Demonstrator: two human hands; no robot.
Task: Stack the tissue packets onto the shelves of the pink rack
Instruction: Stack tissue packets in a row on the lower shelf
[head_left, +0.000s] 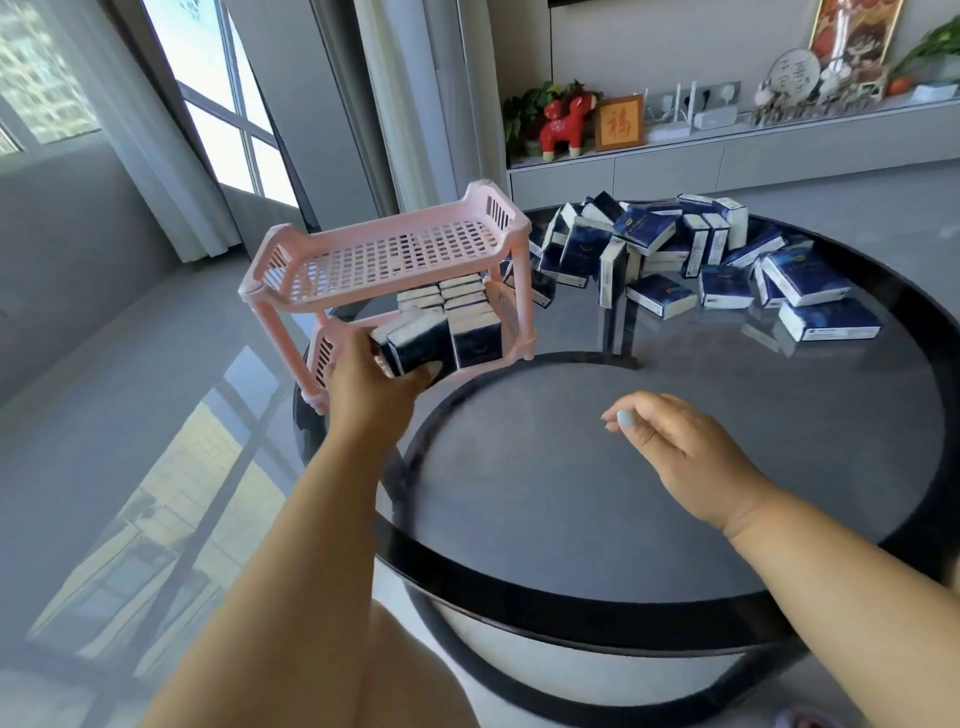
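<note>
On a round dark glass surface (675, 467), beside tall windows (208, 78).
Left hand (374, 384) grips tissue packets (415, 343) at the pink rack (384, 260); right hand (670, 441) hovers loosely curled, holding nothing.

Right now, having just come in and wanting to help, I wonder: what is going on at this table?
A person is filling a pink rack with tissue packets. The left hand holds a packet at the front of the lower shelf, which already carries rows of packets. The upper shelf has none. The right hand hovers over the round dark table, fingers loosely curled, holding nothing. A loose pile of packets lies to the right of the rack.
</note>
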